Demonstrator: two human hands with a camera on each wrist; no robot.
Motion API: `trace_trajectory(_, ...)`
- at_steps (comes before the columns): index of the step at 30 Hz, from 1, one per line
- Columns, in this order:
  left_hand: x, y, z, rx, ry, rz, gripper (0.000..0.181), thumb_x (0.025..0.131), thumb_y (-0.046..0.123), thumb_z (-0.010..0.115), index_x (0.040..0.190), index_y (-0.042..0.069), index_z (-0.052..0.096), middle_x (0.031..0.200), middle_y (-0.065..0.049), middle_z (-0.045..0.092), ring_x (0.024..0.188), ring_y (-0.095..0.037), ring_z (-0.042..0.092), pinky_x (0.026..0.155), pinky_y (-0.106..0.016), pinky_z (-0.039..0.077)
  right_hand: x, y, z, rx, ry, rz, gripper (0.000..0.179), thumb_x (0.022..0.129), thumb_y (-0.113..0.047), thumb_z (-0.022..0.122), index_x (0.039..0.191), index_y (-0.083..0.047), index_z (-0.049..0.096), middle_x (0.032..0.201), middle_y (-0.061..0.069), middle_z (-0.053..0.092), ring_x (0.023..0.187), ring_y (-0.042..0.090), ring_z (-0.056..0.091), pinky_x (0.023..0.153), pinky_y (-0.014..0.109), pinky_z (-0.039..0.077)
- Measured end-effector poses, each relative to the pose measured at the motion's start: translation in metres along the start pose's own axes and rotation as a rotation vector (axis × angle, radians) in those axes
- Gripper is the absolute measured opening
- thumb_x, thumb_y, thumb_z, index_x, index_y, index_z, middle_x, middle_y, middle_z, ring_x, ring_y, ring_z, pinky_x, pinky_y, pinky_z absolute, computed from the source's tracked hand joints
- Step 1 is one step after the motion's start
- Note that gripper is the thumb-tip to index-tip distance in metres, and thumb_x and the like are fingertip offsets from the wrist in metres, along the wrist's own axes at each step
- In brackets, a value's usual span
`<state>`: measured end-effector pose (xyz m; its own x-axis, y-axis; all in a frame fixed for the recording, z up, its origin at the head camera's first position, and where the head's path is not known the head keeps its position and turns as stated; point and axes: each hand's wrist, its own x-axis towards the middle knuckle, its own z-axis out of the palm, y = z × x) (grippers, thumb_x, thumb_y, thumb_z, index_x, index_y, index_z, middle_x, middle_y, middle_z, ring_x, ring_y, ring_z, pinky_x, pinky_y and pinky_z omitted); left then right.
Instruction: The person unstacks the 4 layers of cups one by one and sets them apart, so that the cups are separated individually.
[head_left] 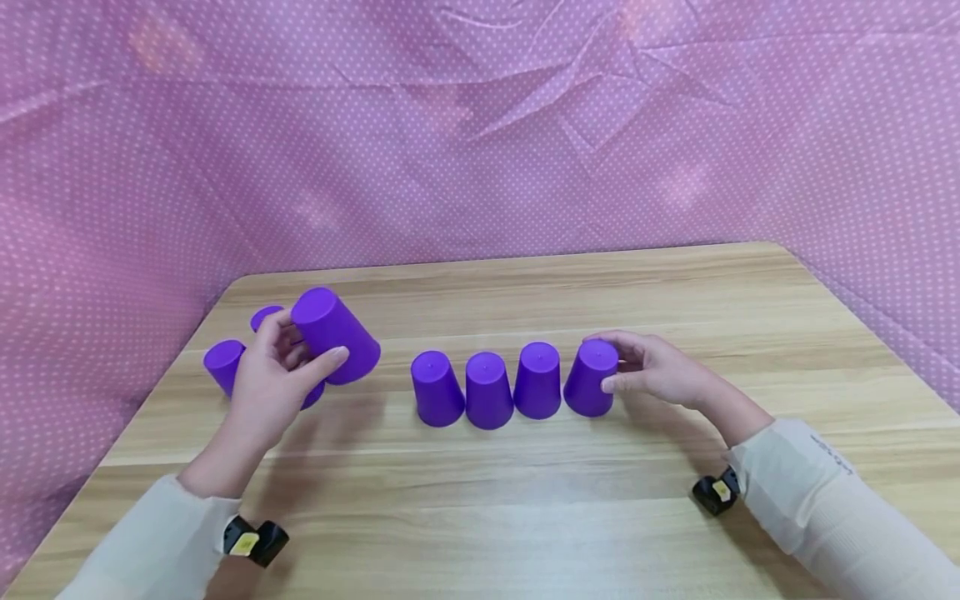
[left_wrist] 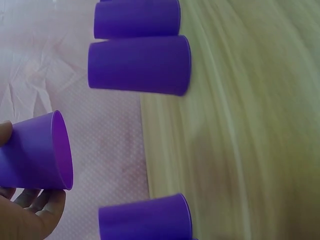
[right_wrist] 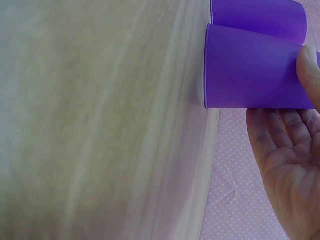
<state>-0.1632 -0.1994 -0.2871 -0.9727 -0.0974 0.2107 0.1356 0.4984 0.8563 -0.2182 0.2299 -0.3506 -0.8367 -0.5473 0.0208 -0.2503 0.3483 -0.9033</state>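
Observation:
Raised above the left part of the table, a purple plastic cup (head_left: 341, 340) tilts in my left hand (head_left: 270, 383), which grips it between thumb and fingers. The left wrist view shows that cup's open rim (left_wrist: 62, 150) clear of the wood. My right hand (head_left: 660, 371) holds the rightmost cup (head_left: 588, 387) of a row, thumb in front and fingers behind. That cup stands upside down, its rim on the table in the right wrist view. Several more upside-down cups stand to its left, including one (head_left: 538, 383) right beside it and one (head_left: 437, 392) at the row's left end.
Behind and below my left hand are further purple cups, one at the left (head_left: 223, 362), one farther back (head_left: 266, 317) and one mostly hidden (head_left: 312, 396). They stand on the wooden table (head_left: 480, 517). Pink dotted cloth (head_left: 480, 167) hangs around the back and sides.

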Motion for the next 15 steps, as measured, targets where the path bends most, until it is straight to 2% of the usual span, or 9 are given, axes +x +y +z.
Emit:
trace_trajectory(2, -0.002, -0.003, -0.003, 0.017, 0.007, -0.02, 0.059, 0.083, 0.026, 0.07, 0.13, 0.013, 0.038, 0.122, -0.008, 0.053, 0.105, -0.001, 0.053, 0.094, -0.02, 0.047, 0.0, 0.0, 0.0, 0.001, 0.0, 0.0, 0.059, 0.081, -0.007, 0.068, 0.133, 0.003, 0.042, 0.122, 0.021, 0.057, 0.108, 0.009, 0.056, 0.094, 0.023, 0.045)
trace_trajectory(6, -0.006, -0.008, -0.008, 0.044, 0.01, -0.071, 0.064, 0.083, 0.028, 0.07, 0.131, 0.008, 0.034, 0.127, -0.013, 0.051, 0.116, -0.018, 0.052, 0.1, -0.038, 0.044, -0.001, 0.001, 0.0, 0.002, 0.003, 0.016, 0.059, 0.081, -0.007, 0.068, 0.134, 0.001, 0.042, 0.122, 0.018, 0.058, 0.108, 0.011, 0.056, 0.093, 0.025, 0.046)
trace_trajectory(8, -0.008, -0.012, -0.01, 0.055, 0.009, -0.088, 0.066, 0.083, 0.028, 0.07, 0.132, 0.005, 0.033, 0.128, -0.015, 0.05, 0.12, -0.025, 0.05, 0.1, -0.037, 0.043, -0.001, 0.002, 0.0, 0.008, 0.002, 0.025, 0.059, 0.081, -0.007, 0.068, 0.134, 0.0, 0.042, 0.122, 0.017, 0.058, 0.109, 0.013, 0.056, 0.093, 0.025, 0.046)
trace_trajectory(11, -0.011, -0.018, -0.013, 0.06, 0.011, -0.105, 0.07, 0.082, 0.027, 0.071, 0.134, 0.002, 0.03, 0.128, -0.016, 0.049, 0.122, -0.029, 0.048, 0.1, -0.032, 0.042, -0.001, 0.002, 0.0, 0.011, 0.0, 0.032, 0.059, 0.081, -0.008, 0.068, 0.135, -0.001, 0.042, 0.122, 0.017, 0.058, 0.11, 0.016, 0.056, 0.093, 0.026, 0.046)
trace_trajectory(13, -0.013, -0.024, -0.015, 0.075, 0.021, -0.117, 0.07, 0.082, 0.026, 0.071, 0.134, 0.002, 0.03, 0.128, -0.016, 0.049, 0.12, -0.025, 0.049, 0.098, -0.023, 0.043, -0.001, 0.003, 0.0, 0.011, -0.001, 0.035, 0.059, 0.081, -0.008, 0.067, 0.135, -0.002, 0.042, 0.122, 0.016, 0.058, 0.111, 0.017, 0.055, 0.094, 0.027, 0.046)
trace_trajectory(15, -0.015, -0.029, -0.016, 0.073, 0.034, -0.12, 0.069, 0.082, 0.024, 0.072, 0.133, 0.002, 0.031, 0.127, -0.016, 0.049, 0.115, -0.016, 0.052, 0.095, -0.017, 0.044, -0.001, 0.002, 0.0, 0.009, -0.002, 0.035, 0.059, 0.082, -0.008, 0.067, 0.135, -0.002, 0.042, 0.122, 0.016, 0.058, 0.111, 0.018, 0.055, 0.094, 0.027, 0.046)
